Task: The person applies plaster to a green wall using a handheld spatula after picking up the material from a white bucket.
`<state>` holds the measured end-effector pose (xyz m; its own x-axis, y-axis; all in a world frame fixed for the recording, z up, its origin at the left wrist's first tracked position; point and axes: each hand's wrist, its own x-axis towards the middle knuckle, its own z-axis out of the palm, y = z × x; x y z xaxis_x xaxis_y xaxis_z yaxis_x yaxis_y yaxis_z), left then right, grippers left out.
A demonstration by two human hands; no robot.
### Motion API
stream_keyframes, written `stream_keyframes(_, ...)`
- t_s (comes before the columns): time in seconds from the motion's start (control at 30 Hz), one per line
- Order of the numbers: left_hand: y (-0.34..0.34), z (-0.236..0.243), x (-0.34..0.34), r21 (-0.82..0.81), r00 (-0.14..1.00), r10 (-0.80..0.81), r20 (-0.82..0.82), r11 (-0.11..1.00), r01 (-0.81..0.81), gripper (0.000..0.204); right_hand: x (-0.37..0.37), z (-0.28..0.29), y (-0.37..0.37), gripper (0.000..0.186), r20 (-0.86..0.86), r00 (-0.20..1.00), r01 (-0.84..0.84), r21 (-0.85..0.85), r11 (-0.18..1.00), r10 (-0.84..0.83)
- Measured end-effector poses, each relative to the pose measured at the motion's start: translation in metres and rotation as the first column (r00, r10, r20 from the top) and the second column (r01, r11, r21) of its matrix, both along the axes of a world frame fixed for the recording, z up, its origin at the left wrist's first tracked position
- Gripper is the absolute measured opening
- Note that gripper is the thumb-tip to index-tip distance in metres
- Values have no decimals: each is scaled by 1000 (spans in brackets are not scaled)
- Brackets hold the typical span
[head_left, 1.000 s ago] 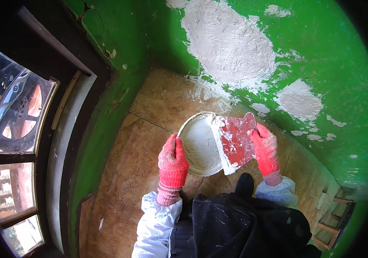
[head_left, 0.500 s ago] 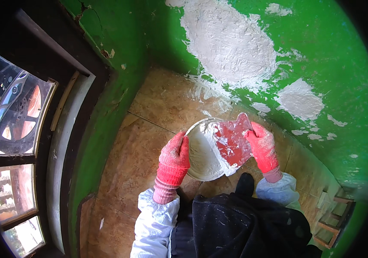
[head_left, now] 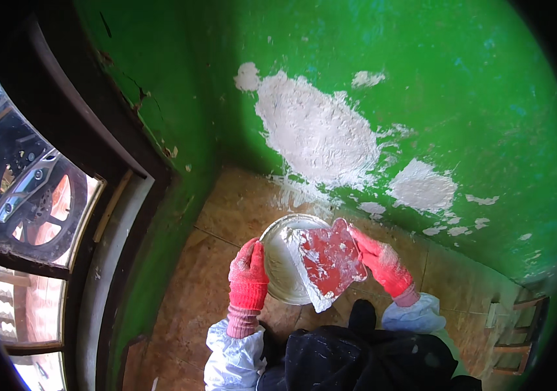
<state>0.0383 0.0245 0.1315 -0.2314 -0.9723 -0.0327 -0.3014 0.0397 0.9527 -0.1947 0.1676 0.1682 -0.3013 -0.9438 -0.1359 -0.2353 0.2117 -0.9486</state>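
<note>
Red spreader (head_left: 334, 260): held aslant across the round tub (head_left: 287, 300), its edge caked with white paste (head_left: 309, 283).
Right hand (head_left: 383, 264): red-gloved, closed on the spreader's right side.
Left hand (head_left: 248, 270): red-gloved, clasping the tub's left rim.
Floor (head_left: 190, 287): brown tiles beneath.
Green wall (head_left: 435, 98): white patches (head_left: 317, 133) ahead of both hands.

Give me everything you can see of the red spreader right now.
The red spreader is a flat, broad blade, apparently plastic, with a rounded projection at its upper corner. White paste smears its visible face and is thickest along the left edge, which slants down toward the right. The right hand, gloved, holds it by its right side. It overlaps the right part of the round container in this view; whether it touches the rim is unclear.
</note>
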Motion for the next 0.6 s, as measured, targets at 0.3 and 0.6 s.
stream_keyframes(0.3, -10, 34, -5, -49, 998, -61, -18, 997, 60, 29, -1, 25, 14, 39, -689, 723, -113, -61, 992, 40)
stream_keyframes(0.6, -23, 73, -14, -135, 996, -90, -28, 987, 86, 30, 0, 59, -4, 28, -990, 128, -471, -106, 876, -51)
